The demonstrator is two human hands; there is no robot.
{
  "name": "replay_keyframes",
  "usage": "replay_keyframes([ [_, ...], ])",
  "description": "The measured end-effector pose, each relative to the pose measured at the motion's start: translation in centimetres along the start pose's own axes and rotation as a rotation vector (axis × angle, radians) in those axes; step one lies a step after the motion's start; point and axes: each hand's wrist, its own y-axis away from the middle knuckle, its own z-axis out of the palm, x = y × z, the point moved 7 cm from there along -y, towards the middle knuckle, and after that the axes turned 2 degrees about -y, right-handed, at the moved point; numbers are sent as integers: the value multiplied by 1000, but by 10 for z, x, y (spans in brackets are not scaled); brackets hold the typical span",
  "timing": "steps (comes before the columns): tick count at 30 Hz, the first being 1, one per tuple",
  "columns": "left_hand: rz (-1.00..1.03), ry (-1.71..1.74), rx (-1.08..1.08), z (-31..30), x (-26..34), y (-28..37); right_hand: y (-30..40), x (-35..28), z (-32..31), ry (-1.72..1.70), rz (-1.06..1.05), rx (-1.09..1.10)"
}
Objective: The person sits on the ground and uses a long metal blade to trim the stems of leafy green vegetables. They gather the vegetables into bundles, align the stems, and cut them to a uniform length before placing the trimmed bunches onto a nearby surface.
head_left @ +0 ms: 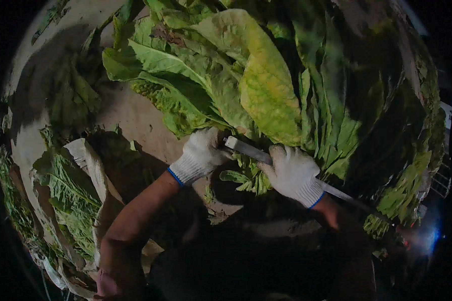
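Large green leaves (211, 75), one of them yellowing (271, 90), lie fanned out in front of me. My left hand (205, 152), in a white knit glove with a blue cuff edge, is closed at the stem ends of the leaves; its fingertips are partly hidden. My right hand (292, 169), gloved alike, is closed round a long, thin, pale bar (248, 149). The bar's squared end points at my left hand, and its other end runs under my right wrist towards the lower right. Small leaf pieces (256, 180) hang between the hands.
At the left, a pale cloth sack (101, 180) lies around more green leaves (71, 195). Further leaves (335, 113) stand in a dark pile at the right, with leaf scraps (403, 195) near the right rim. A bright bluish light (433, 235) shines at the lower right.
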Motion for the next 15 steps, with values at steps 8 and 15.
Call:
replay_keyframes([
  [8, -32, 166, 81, 36, -48, 7, 6, -14, -11, -11, 17, 95],
  [15, 8, -114, -80, -8, -8, 3, 12, -4, -13, -16, 112, 119],
])
